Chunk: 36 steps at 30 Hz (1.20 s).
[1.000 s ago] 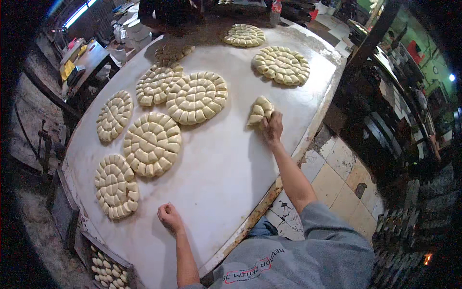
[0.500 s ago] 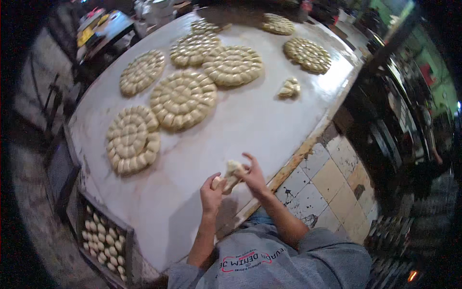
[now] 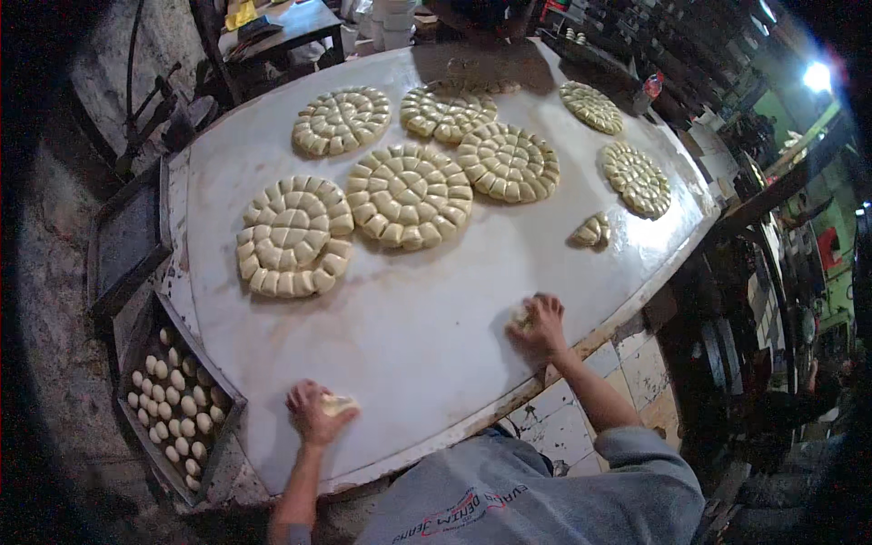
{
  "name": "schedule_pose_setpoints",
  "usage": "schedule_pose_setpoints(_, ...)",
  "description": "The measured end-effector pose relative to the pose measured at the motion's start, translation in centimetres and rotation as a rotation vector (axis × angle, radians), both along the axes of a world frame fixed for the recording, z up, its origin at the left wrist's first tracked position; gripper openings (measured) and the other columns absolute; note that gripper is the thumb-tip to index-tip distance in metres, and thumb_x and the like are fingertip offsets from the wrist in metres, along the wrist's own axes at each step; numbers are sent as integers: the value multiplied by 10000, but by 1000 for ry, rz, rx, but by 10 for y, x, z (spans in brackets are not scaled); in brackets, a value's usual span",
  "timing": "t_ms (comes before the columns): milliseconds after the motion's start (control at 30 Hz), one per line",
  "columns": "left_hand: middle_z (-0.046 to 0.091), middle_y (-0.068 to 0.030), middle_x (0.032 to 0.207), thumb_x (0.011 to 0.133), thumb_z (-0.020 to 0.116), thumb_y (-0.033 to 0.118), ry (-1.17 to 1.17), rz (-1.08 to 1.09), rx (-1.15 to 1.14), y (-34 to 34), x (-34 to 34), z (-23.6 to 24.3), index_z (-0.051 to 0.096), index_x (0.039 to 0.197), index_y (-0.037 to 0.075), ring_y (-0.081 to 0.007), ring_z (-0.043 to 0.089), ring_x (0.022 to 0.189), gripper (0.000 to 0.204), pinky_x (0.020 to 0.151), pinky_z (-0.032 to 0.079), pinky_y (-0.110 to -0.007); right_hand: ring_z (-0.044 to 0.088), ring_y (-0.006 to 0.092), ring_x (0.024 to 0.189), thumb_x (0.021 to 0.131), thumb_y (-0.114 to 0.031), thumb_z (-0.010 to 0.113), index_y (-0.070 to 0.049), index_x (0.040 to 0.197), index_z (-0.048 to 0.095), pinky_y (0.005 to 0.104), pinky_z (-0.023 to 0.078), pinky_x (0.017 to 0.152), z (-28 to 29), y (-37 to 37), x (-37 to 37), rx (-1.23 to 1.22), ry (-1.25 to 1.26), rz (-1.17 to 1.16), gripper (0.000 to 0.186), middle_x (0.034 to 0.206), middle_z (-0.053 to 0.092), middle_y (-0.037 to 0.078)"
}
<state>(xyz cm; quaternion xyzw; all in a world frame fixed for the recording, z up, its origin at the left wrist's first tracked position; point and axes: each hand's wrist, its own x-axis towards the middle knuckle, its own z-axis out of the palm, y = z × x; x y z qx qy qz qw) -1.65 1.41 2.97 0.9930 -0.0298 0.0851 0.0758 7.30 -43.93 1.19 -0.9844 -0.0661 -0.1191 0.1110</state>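
My left hand (image 3: 314,414) lies low over the near left of the table, fingers curled round a small pale piece of dough (image 3: 340,404). Farther right, near the table's edge, my right hand (image 3: 542,325) is closed over another dough piece (image 3: 521,317), most of which the fingers hide. Beyond my hands lie several large flat dough coils cut into segments, among them one at the left (image 3: 293,234), one in the middle (image 3: 408,194) and one right of it (image 3: 509,162). A small heap of dough (image 3: 592,231) sits beyond my right hand.
A dark tray (image 3: 238,404) of small dough balls (image 3: 173,395) stands against the table's left side, with another dark tray (image 3: 130,238) behind it. The white table (image 3: 436,309) has a worn right edge above a tiled floor (image 3: 554,422). A bottle (image 3: 648,91) stands at the far right.
My hands were together, holding and pulling at dough. Now they are wide apart and down on the table, the left moved left, the right moved right, each with a piece. The view has shifted.
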Motion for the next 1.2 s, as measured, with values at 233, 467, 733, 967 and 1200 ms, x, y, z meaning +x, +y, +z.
schedule_pose_setpoints(233,552,-110,809,687,606,165,-101,487,-392,-74,104,-41,560,721,72,-303,516,808,109,706,428,-395,460,299,931,745,-182,587,-45,855,550,405,357,822,-31,70,126,282,-69,-227,179,975,541,96)
schedule_pose_setpoints(467,534,-128,834,719,584,137,-171,383,-266,-95,-20,-4,529,689,62,-326,499,825,98,751,418,-444,510,300,942,703,-151,592,-87,896,592,407,400,817,-49,17,21,46,48,255,203,917,579,121)
schedule_pose_setpoints(733,539,-133,691,670,569,112,-453,872,-181,46,57,-69,544,660,66,-328,499,687,54,659,398,-434,495,271,888,760,-173,519,-92,868,546,389,353,768,-44,10,137,-66,-106,-234,138,844,548,85)
schedule_pose_setpoints(967,532,-150,938,660,595,97,169,289,-488,-10,-13,-23,559,963,29,-335,489,951,313,860,395,-426,486,234,941,725,-278,560,-122,822,588,374,372,771,-35,65,75,-193,-67,-222,186,905,536,40)
schedule_pose_setpoints(1200,559,-52,1042,687,634,22,-241,317,-948,259,13,63,544,1054,64,-162,532,950,380,776,460,-300,539,213,882,776,-270,595,-57,1028,538,338,425,743,-10,97,-2,269,170,-445,335,951,552,83)
